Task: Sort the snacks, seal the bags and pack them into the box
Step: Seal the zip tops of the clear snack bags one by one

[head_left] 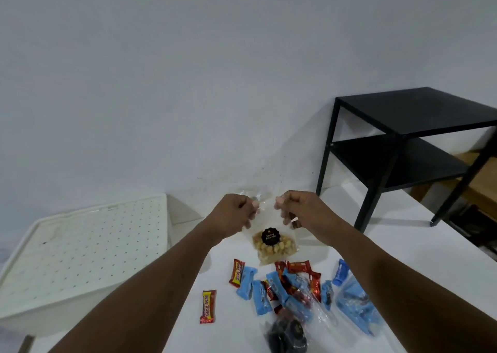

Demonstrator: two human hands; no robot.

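Note:
Both hands hold up a clear bag of pale nuts (274, 246) with a round black label, lifted above the white table (376, 245). My left hand (236, 213) pinches the bag's top left corner and my right hand (298, 208) pinches the top right. Below the bag lies a loose pile of red and blue snack bars (279, 285). One red bar (207, 306) lies apart to the left. A clear bag with blue bars (355, 304) rests at the right, and a bag of dark snacks (287, 334) sits near the bottom edge.
A white perforated box lid (86, 245) sits at the left, beside the table. A black two-tier side table (408, 148) stands at the back right on the table surface. A plain white wall is behind.

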